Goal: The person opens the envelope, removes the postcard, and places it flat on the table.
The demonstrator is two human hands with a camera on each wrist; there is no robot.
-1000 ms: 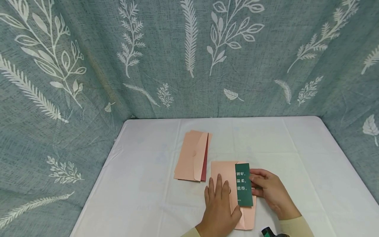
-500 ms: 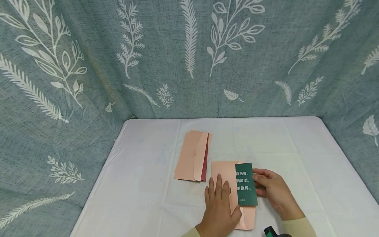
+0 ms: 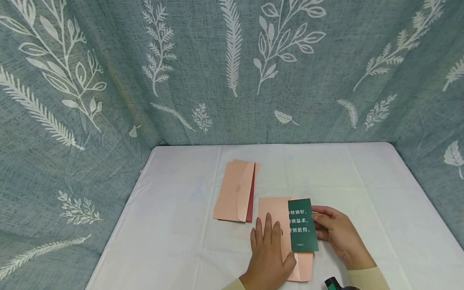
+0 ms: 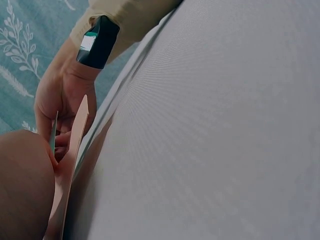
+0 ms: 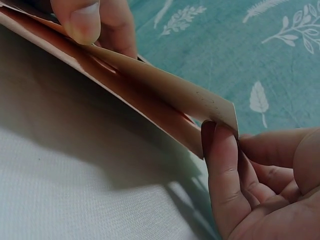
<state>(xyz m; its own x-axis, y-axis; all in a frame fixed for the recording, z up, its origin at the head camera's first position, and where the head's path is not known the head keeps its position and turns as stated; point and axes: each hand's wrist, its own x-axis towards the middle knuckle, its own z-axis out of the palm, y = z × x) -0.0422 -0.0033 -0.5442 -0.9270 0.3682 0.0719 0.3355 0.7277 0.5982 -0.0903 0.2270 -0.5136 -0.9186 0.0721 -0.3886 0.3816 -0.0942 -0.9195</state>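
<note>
Rectangular green card slid further from flat pink paper envelope.

We see a white, creased worktop with rounded far corners. Left of its middle, nearer the far edge, lies a stack of pink envelopes, overlapping unevenly. Farther from that edge, about midway between the side edges, we find another pink envelope, apart from the stack.
</note>
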